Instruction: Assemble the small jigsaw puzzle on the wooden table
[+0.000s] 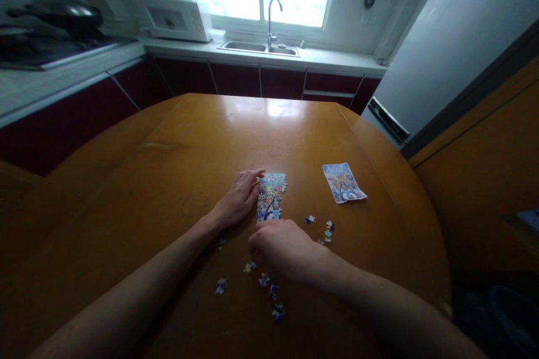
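A partly joined jigsaw puzzle (269, 193) lies on the wooden table, its right edge uneven. My left hand (239, 197) rests along the puzzle's left side, fingers stretched out and touching its edge. Just below the puzzle's bottom edge is my right hand (284, 247), with its fingers curled together and pointing down; whatever is between the fingertips is hidden. Loose puzzle pieces surround it: one piece (250, 267) under the fingers, another piece (221, 286) to the lower left, a piece (278, 312) nearest me, and a piece (328, 235) to the right.
A creased picture sheet (344, 183) lies right of the puzzle. The wooden table (202, 140) has a rounded outline. Beyond it are a counter with a sink (244, 46), a microwave (174, 18) and a pan (63, 11) on the stove; a fridge (455, 28) stands at right.
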### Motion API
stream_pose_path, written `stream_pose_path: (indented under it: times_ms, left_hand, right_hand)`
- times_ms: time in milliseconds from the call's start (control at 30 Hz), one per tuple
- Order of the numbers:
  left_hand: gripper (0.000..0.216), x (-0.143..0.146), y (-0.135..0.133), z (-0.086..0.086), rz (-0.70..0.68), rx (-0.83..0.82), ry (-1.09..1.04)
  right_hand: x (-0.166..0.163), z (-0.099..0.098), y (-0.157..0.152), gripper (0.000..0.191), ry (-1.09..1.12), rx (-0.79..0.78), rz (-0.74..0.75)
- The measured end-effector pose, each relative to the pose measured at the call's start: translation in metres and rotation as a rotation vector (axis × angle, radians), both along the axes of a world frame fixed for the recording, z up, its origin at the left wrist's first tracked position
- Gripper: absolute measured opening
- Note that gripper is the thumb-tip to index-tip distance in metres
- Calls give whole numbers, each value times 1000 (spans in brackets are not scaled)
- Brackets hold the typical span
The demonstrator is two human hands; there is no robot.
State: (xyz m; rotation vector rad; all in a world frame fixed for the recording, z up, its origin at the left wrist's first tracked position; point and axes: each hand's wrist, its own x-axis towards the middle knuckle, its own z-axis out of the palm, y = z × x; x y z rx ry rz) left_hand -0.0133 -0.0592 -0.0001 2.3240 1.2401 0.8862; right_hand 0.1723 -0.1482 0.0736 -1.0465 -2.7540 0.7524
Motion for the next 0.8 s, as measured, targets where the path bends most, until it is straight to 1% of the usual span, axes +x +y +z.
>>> stream_pose_path:
  times_ms: [67, 133, 233, 300, 367, 467, 500, 567, 667, 733, 800]
  left_hand:
    - [36, 0, 0, 0, -6, 10, 6]
    - [35, 0, 0, 0, -11, 19, 11]
    - [34, 0, 1, 1, -16, 30, 27]
    - [33, 0, 0, 2, -27, 37, 51]
    - [32, 0, 0, 3, -43, 41, 80]
    - [32, 0, 0, 2, -53, 48, 109]
    - [32, 0, 0, 2, -52, 50, 113]
    - [32, -1, 0, 1, -48, 54, 114]
    - [31, -1, 0, 1, -55, 55, 104]
    - [29, -1, 0, 2, -71, 50, 112]
    - [26, -1, -1, 4, -83, 42, 131]
  right_hand:
    - [-9, -9, -9, 10, -84, 32, 52]
    - [-14, -16, -14, 12, -113, 64, 62]
    - [-15, -19, -16, 12, -119, 91, 51]
    - [-15, -18, -16, 12, -109, 83, 42]
    - [-15, -17, -16, 9, -78, 21, 30]
    - [-16, -14, -15, 2, 0, -138, -15]
    - [-15, -12, -14, 2, 45, -186, -36]
    - [-12, -7, -9, 8, 176, -275, -85]
    - [-1, 0, 11, 11, 403, -384, -202]
    - [11, 1, 31, 10, 502, -381, -312]
    - [23, -4, 53, 11, 547, -339, -462]
